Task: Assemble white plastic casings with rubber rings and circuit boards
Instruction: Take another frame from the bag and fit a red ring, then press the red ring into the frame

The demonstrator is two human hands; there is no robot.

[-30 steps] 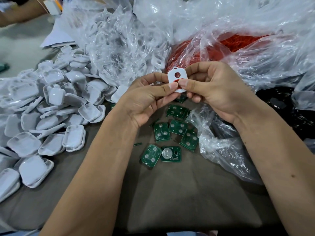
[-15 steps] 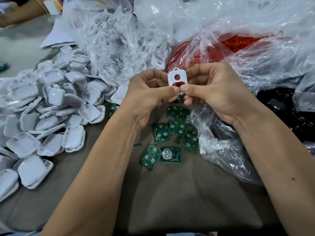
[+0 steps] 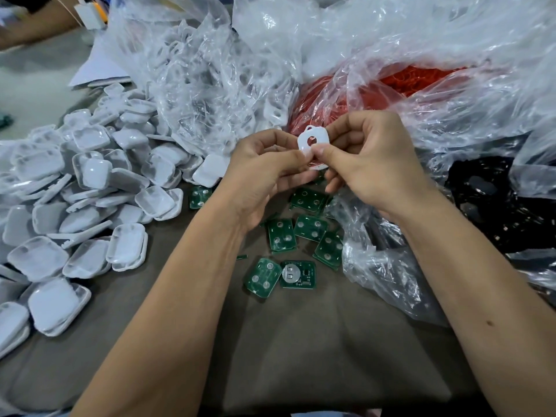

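Both hands hold one white plastic casing (image 3: 313, 139) upright above the table, its round hole facing me. My left hand (image 3: 264, 173) pinches its left lower edge with thumb and fingers. My right hand (image 3: 367, 158) pinches the right side, thumb pressed on the front. A bit of red rubber ring (image 3: 316, 167) shows at the casing's lower edge. Several green circuit boards (image 3: 310, 227) lie scattered on the table below the hands. A bag of red rubber rings (image 3: 400, 82) sits behind the hands.
A heap of white casing halves (image 3: 90, 191) covers the left of the table. Crumpled clear plastic bags (image 3: 210, 70) rise at the back. A bag of black parts (image 3: 496, 200) lies at the right. Another person's arm (image 3: 33, 22) shows far left.
The casing has tilted a little and both thumbs have shifted on its lower front, covering more of the red ring. The hands stay in the same place.
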